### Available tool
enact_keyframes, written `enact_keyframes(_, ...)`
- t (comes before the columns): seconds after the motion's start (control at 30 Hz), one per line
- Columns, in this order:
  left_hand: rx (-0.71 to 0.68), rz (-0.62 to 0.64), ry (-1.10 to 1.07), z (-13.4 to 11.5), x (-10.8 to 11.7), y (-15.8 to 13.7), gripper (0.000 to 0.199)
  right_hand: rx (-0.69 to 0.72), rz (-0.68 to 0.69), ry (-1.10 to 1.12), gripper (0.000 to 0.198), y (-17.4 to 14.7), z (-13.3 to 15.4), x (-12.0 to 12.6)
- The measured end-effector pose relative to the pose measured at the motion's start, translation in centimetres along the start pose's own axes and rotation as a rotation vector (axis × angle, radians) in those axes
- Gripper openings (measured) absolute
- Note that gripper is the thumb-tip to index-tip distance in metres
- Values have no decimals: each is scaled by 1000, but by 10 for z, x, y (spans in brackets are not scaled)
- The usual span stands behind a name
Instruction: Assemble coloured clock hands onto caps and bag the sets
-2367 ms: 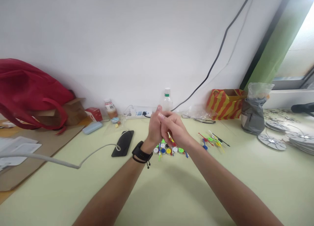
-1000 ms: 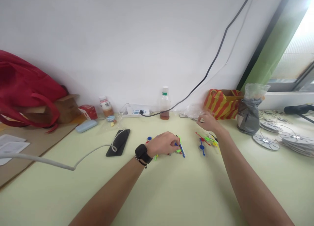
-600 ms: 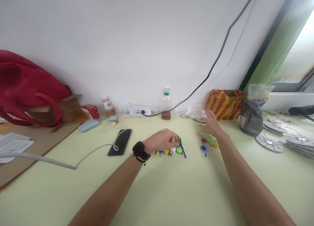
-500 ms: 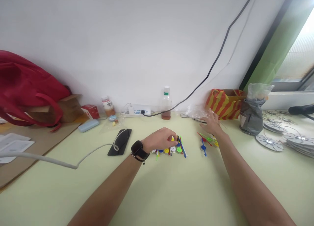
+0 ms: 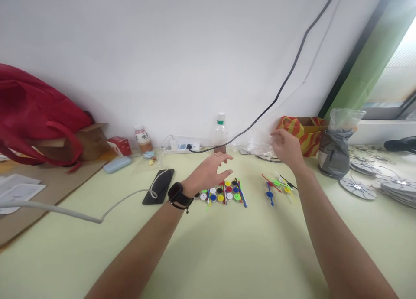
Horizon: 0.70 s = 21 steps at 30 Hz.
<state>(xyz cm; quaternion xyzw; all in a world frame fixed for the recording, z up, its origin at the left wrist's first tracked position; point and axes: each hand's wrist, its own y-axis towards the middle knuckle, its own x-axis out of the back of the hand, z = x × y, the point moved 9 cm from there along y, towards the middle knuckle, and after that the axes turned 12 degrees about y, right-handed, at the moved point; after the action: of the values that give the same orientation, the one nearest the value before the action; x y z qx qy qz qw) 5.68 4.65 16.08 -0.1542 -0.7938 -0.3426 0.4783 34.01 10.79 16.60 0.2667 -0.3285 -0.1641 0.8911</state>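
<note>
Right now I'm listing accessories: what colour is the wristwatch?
The wristwatch is black, clearest in the head view.

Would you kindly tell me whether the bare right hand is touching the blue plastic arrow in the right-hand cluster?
Apart: the head view shows pale green tabletop between the bare right hand and the blue plastic arrow.

Beyond the fingers (image 5: 224,157) there stands a smooth greyish-white wall (image 5: 162,65). Below them spreads a flat, pale yellow-green tabletop (image 5: 227,255). Far to the right of them is a brightly lit window (image 5: 394,77) of ribbed, translucent glass, and on its nearer side a green, curtain-like panel (image 5: 365,76).
</note>
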Motion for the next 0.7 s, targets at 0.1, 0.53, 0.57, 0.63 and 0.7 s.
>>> enact_keyframes(0.1, -32, -169, -14, -11, 22, 0, 45, -40, 248, 329, 49, -6, 39, -13)
enact_keyframes(0.53, 125, 328, -501, 20, -23, -5, 36, -243, 916, 671, 48, -58, 93, -91)
enact_keyframes(0.57, 132, 353, -523, 22, -26, -6, 35, -253, 882, 663, 44, -56, 90, -92)
enact_keyframes(0.63, 133, 350, -534, 23, -26, -6, 35, -250, 876, 649, 40, -56, 91, -95)
enact_keyframes(0.7, 129, 295, -524, 22, -21, -4, 34, -223, 930, 637, 39, -60, 99, -100)
